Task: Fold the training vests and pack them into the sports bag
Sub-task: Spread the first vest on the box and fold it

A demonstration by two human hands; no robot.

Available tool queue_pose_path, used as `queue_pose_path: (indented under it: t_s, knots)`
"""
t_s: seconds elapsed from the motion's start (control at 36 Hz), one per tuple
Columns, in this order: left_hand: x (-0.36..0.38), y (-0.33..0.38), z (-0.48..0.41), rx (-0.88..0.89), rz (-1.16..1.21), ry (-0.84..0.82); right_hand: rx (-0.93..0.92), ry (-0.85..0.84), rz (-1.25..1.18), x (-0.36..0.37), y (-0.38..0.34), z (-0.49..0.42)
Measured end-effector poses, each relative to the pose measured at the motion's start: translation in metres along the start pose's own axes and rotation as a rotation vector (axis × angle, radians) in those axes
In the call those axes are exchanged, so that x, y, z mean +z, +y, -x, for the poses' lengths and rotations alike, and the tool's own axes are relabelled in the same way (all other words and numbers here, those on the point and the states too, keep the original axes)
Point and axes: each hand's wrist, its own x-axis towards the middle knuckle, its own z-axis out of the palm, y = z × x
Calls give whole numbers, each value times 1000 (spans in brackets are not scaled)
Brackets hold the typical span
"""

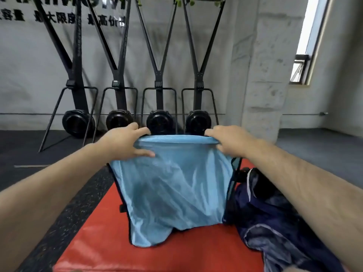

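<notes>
A light blue mesh training vest (172, 185) hangs in the air in front of me, its lower edge brushing the red mat (102, 238). My left hand (125, 144) grips the vest's top edge at the left corner, and my right hand (227, 140) grips the top edge at the right corner. The cloth is stretched between them. A pile of dark navy vests (279, 228) lies on the mat at the right, under my right forearm. A dark strap or bag part (235, 169) shows just behind the blue vest's right side; the sports bag itself is mostly hidden.
Several black ski-trainer machines (159, 118) stand in a row against the grey wall behind the mat. A concrete pillar (265, 75) rises at the right, with a window (306, 46) beyond. Speckled black rubber floor (64, 203) lies left of the mat.
</notes>
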Motion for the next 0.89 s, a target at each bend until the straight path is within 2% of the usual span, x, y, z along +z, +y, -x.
queue_pose_path:
  t_s: [0.06,0.14,0.22,0.28,0.39,0.44,0.53,0.64,0.69,0.75,0.81,0.89]
  knots:
    - [2,1,1,-8,-54,-18,23,-48,-18,13,0,3]
    - [6,3,2,15,-51,-39,87,-45,-255,27,-5,4]
    - [12,4,2,-42,142,-92,253,35,-519,32,-12,1]
    - [17,3,2,-113,296,-57,268,63,-613,33,-17,0]
    - [20,8,3,-207,460,32,287,26,-721,34,-24,-1]
    - [21,9,2,-239,535,38,251,42,-699,34,-24,1]
    - [23,11,5,-178,529,14,113,23,-422,29,-17,11]
    - [16,7,13,43,114,-68,-11,-17,-122,31,-8,16]
    - [18,4,14,82,8,-105,7,-57,-150,32,-7,19]
    - [18,4,16,52,-15,-116,77,-91,-296,31,-7,23]
    - [15,8,21,-12,84,-132,138,-65,-409,32,-7,27]
    - [12,10,27,-70,327,-105,172,-30,-434,29,-10,32]
